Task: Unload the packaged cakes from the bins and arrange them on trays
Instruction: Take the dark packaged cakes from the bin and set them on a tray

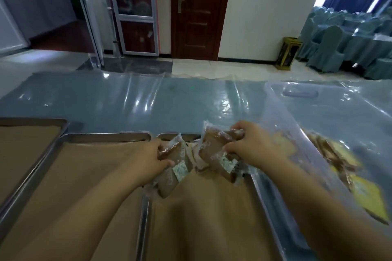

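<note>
My left hand (151, 160) grips a brown packaged cake (171, 172) in clear wrap over the left edge of the right tray (259, 195). My right hand (252, 144) holds a bundle of packaged cakes (214, 150) above the far end of that tray. Another wrapped cake (196, 160) lies between the two hands on the tray's brown paper. A clear plastic bin (314, 112) stands to the right with more packaged cakes (337, 161) inside, blurred.
Two more metal trays lined with brown paper lie to the left, the middle tray (106, 136) and the far-left tray (31, 121). The blue table (127, 99) is covered in shiny plastic film. Beyond it are a wooden door, a bin on the floor and covered chairs.
</note>
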The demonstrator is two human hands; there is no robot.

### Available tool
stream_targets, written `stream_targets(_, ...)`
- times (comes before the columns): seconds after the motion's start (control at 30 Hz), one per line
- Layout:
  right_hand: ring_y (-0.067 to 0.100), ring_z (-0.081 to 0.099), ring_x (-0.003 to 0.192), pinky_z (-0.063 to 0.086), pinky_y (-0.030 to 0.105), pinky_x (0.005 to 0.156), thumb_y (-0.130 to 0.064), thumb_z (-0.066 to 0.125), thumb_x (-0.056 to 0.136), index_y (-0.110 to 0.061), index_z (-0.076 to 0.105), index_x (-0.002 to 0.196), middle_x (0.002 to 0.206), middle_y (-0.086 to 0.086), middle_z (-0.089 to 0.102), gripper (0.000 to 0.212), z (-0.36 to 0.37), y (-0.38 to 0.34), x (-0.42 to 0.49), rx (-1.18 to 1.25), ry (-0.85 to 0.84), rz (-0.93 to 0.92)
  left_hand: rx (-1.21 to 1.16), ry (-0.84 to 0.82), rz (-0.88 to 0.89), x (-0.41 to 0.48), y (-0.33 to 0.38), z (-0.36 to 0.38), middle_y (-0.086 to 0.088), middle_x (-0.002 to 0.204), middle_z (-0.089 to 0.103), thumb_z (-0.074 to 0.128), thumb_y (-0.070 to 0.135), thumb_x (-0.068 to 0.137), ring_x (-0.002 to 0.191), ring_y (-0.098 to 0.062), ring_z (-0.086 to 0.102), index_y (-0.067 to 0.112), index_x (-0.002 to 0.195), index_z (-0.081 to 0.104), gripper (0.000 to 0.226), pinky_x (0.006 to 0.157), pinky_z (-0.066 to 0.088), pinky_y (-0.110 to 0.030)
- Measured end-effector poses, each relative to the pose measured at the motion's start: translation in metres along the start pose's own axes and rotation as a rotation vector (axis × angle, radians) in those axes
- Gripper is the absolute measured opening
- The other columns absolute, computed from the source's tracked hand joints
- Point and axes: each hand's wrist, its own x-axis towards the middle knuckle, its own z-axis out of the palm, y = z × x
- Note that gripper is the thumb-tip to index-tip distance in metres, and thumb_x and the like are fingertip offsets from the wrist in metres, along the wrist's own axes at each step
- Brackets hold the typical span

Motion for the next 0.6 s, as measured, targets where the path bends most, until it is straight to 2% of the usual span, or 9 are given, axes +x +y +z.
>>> stream_targets(0.1,0.0,0.054,0.059,0.04,0.021,0.046,-0.028,0.075,0.067,-0.032,0.055,0.085,0.069,-0.014,0.057,0.027,0.047,0.011,0.016,0.029,0.014,0.043,-0.051,-0.015,-0.077,0.02,-0.017,0.017,0.015,0.078,0.053,0.071,0.04,0.077,0.069,-0.004,0.054,0.036,0.081,0.043,0.028,0.047,0.041,-0.021)
stream_targets(0.17,-0.002,0.055,0.056,0.038,0.015,0.043,-0.032,0.074,0.071,-0.033,0.054,0.086,0.069,-0.015,0.059,0.025,0.076,0.016,0.028,0.072,0.009,0.044,-0.058,-0.011,-0.13,0.037,-0.024,0.027,0.006,0.089,0.058,0.066,0.039,0.081,0.076,-0.013,0.058,0.035,0.091,0.043,0.025,0.055,0.051,-0.029)
stream_targets(0.2,-0.001,0.058,0.056,0.042,0.015,0.044,-0.033,0.074,0.073,-0.034,0.053,0.087,0.071,-0.014,0.06,0.025,0.089,0.019,0.034,0.117,-0.001,0.055,-0.037,0.005,-0.154,0.045,-0.026,0.03,0.002,0.093,0.058,0.065,0.039,0.083,0.079,-0.016,0.059,0.029,0.101,0.045,0.029,0.059,0.052,-0.03)
stream_targets(0.27,0.002,0.064,0.057,0.053,0.021,0.05,-0.034,0.074,0.076,-0.032,0.051,0.092,0.077,-0.009,0.065,0.027,0.113,0.022,0.046,0.236,-0.039,0.103,0.024,0.031,-0.188,0.063,-0.028,0.036,0.002,0.09,0.056,0.062,0.039,0.085,0.075,-0.014,0.057,0.018,0.119,0.043,0.044,0.056,0.045,-0.028)
stream_targets(0.33,0.003,0.065,0.059,0.056,0.024,0.053,-0.036,0.073,0.078,-0.032,0.051,0.096,0.081,-0.007,0.066,0.029,0.131,0.026,0.058,0.322,-0.065,0.155,0.066,0.039,-0.185,0.079,-0.028,0.041,0.008,0.079,0.049,0.06,0.041,0.086,0.068,-0.009,0.05,0.019,0.114,0.043,0.04,0.049,0.035,-0.023)
stream_targets(0.4,0.002,0.065,0.062,0.055,0.022,0.053,-0.035,0.071,0.08,-0.035,0.049,0.092,0.082,-0.007,0.065,0.026,0.145,0.03,0.067,0.402,-0.066,0.172,0.099,0.06,-0.167,0.094,-0.026,0.046,0.005,0.081,0.05,0.058,0.042,0.086,0.067,-0.011,0.047,0.022,0.104,0.042,0.031,0.048,0.03,-0.024)
stream_targets(0.5,0.002,0.066,0.068,0.052,0.016,0.053,-0.033,0.069,0.082,-0.03,0.051,0.099,0.086,-0.008,0.064,0.025,0.158,0.038,0.074,0.524,-0.074,0.21,0.098,0.046,-0.145,0.112,-0.024,0.054,0.003,0.088,0.051,0.057,0.042,0.085,0.073,-0.015,0.047,0.027,0.093,0.039,0.025,0.055,0.034,-0.03)
stream_targets(0.6,0.007,0.065,0.087,0.057,0.026,0.071,-0.034,0.066,0.085,-0.025,0.053,0.112,0.098,-0.009,0.064,0.031,0.163,0.048,0.076,0.499,-0.137,0.185,-0.04,-0.045,-0.145,0.117,-0.023,0.067,0.009,0.095,0.055,0.057,0.047,0.084,0.079,-0.009,0.052,0.032,0.106,0.05,0.027,0.064,0.043,-0.028)
